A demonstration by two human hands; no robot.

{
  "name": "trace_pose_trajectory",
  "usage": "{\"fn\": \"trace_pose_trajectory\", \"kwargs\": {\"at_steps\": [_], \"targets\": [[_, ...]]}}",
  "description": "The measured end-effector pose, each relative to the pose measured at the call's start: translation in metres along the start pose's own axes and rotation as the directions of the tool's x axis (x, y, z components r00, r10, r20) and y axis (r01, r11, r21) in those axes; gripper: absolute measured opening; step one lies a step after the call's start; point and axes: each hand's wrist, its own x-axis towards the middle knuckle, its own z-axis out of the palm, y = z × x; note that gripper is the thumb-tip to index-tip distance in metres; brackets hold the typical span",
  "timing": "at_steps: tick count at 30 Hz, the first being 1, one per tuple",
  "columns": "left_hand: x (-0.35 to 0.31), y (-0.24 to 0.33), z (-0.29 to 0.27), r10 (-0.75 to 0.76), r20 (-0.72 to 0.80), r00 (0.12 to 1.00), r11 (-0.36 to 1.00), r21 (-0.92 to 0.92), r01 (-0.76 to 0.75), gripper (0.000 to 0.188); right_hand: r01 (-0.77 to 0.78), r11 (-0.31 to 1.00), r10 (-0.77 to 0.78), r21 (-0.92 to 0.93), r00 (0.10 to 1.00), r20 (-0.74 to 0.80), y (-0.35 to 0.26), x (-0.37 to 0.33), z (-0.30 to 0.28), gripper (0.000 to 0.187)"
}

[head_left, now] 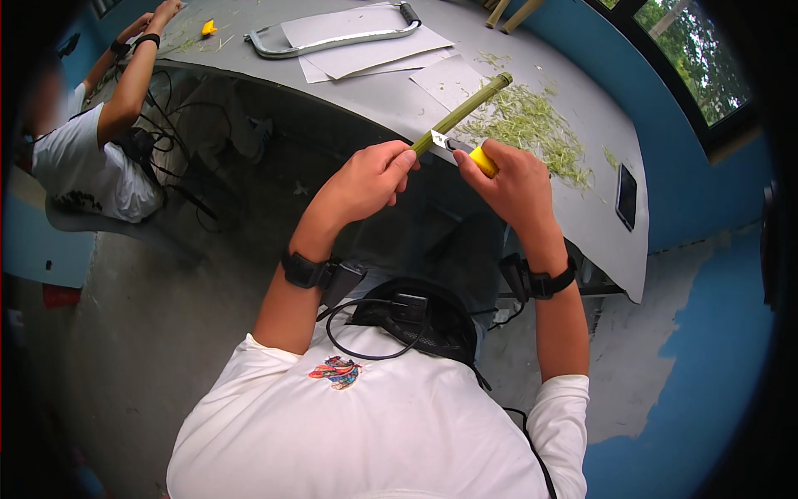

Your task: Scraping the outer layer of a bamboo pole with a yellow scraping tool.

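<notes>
My left hand (371, 179) is closed round the near end of a green bamboo stick (470, 106), which slants up and away to the right over the table's front edge. In my right hand (517, 185) is a yellow utility knife (482, 161). Its blade lies against the bamboo a little beyond my left fingers. Pale green shavings (532, 129) are heaped on the table right beyond the knife. My left palm hides the near end of the stick.
On the grey table (366, 104) lie sheets of white paper (357, 62) under a metal hacksaw frame (332, 43). A phone (626, 197) rests near the right edge. At the far left a seated person (100, 150) works, with a yellow object (208, 27) nearby. Cables (170, 125) hang below the table.
</notes>
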Motion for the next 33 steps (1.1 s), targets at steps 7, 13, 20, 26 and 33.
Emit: {"fn": "trace_pose_trajectory", "kwargs": {"at_steps": [7,13,20,26,33], "targets": [[0.004,0.000,0.006,0.123,-0.120,0.985,0.985,0.139,-0.106,0.047,0.041,0.998,-0.041,-0.041,0.999,0.001,-0.003,0.001,0.000,0.057],[0.007,-0.002,0.009,0.148,-0.155,0.977,0.977,0.178,-0.120,0.048,0.016,0.999,-0.015,-0.037,0.999,0.037,-0.004,0.004,-0.001,0.057],[0.002,0.003,0.012,0.157,-0.212,0.965,0.963,0.250,-0.102,0.047,0.015,0.999,-0.013,-0.040,0.999,0.041,-0.003,0.005,0.000,0.058],[0.001,0.004,0.010,0.156,-0.225,0.962,0.955,0.285,-0.088,0.045,0.025,0.999,-0.023,-0.032,0.998,0.052,-0.002,0.005,-0.002,0.059],[0.002,0.011,0.007,0.127,-0.225,0.966,0.943,0.331,-0.047,0.044,0.041,0.999,-0.040,-0.016,0.998,0.040,0.001,0.005,-0.001,0.059]]}}
